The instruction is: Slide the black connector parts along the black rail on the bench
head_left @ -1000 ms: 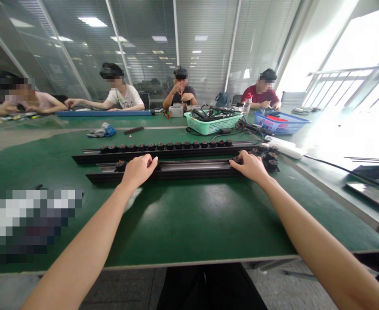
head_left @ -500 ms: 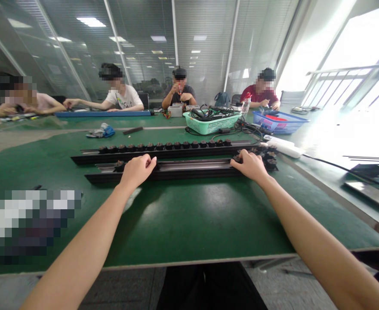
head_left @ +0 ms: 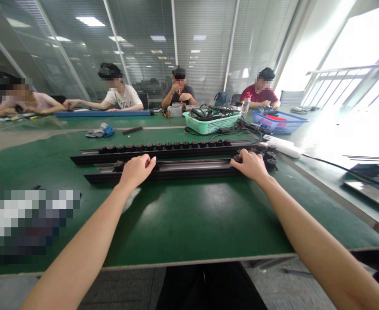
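Two long black rails lie side by side across the green table. The near rail (head_left: 195, 172) has a bare silver channel in its middle, and a small black round part (head_left: 118, 165) sits in it at the left. My left hand (head_left: 139, 168) is closed over this rail just right of that part; what its curled fingers hold is mostly hidden. My right hand (head_left: 251, 164) bends over the rail's right end, its fingers closed on a small black round part beside a cluster of similar parts (head_left: 269, 159). The far rail (head_left: 124, 156) carries a row of several such parts.
Behind the rails stand a green basket (head_left: 205, 125) of cables and a blue basket (head_left: 278, 124). A white power strip (head_left: 284, 147) lies to the right, its cord trailing off. Gloves (head_left: 100, 131) and a dark strip (head_left: 132, 130) lie farther back. Several people sit opposite.
Both hands keep their places on the near rail, and the rails and parts look the same. The view has shifted only very slightly.
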`<state>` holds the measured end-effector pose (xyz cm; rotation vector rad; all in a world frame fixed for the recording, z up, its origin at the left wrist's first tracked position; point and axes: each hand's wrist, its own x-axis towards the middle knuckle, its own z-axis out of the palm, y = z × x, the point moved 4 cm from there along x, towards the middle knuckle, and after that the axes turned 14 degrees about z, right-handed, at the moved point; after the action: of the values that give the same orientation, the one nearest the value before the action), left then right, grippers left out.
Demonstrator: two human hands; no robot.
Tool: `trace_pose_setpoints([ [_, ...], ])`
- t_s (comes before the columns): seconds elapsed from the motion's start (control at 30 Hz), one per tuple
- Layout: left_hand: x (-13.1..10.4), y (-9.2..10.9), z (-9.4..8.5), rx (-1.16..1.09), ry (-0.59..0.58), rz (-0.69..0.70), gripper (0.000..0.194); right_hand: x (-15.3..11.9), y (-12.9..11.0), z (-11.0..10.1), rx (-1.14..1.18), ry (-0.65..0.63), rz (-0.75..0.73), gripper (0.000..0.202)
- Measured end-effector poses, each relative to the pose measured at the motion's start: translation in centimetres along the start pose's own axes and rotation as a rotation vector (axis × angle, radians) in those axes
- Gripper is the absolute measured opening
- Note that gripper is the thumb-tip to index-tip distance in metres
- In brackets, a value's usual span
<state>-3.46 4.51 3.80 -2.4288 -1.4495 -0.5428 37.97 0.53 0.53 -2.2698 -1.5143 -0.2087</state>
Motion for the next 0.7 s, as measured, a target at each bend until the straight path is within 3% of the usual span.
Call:
trace_pose_setpoints([
  [0.7, 0.03, 0.14, -0.07, -0.005, -0.002, -0.006, 0.049, 0.25, 0.55, -0.06, -0.027, -0.037, 0.036, 0.039],
])
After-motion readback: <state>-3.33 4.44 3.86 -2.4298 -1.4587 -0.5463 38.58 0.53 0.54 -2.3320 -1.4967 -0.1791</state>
